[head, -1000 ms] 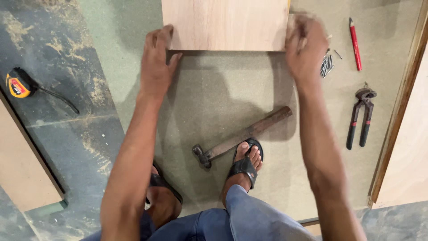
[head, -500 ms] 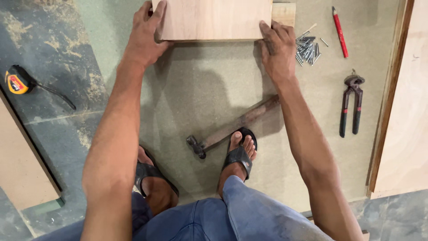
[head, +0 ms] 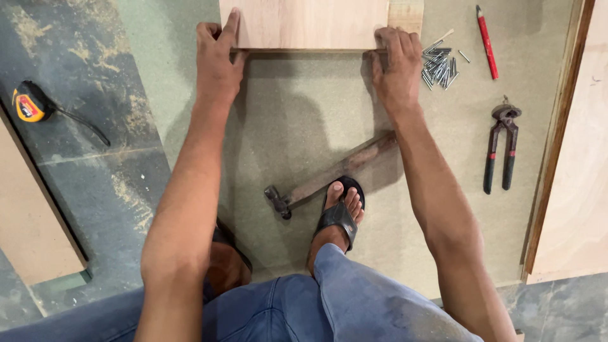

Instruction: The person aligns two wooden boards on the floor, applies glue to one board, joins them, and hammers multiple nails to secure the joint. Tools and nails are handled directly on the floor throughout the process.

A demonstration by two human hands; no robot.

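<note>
Because the top frame edge cuts it off, only the near strip of the wooden board [head: 304,24] is visible; its far end cannot be seen. A narrower wood piece [head: 406,14] beside its right end is likewise cut off. The hammer [head: 332,176] is partly hidden: its handle passes under the right forearm and the toes of the sandalled right foot [head: 339,212] rest on it. The left foot is mostly covered by the left arm.

Both arms extend forward, nearly straight. The left hand [head: 217,62] clasps the board's near left corner, with 1 finger laid flat on top and the others curled at the edge. The right hand [head: 396,66] grips the near right corner, fingers bent over the edge. Whether the board is lifted or resting on the sheet cannot be determined.

The board lies on a grey-green sheet [head: 297,114] on the floor. A pile of nails [head: 439,62] lies just beside the right hand. A red pencil [head: 486,41] and red-handled pincers [head: 500,149] lie further right, near an upright plywood panel [head: 579,158]. A tape measure [head: 30,104] lies well apart on the left. Bare sheet separates the hands.
</note>
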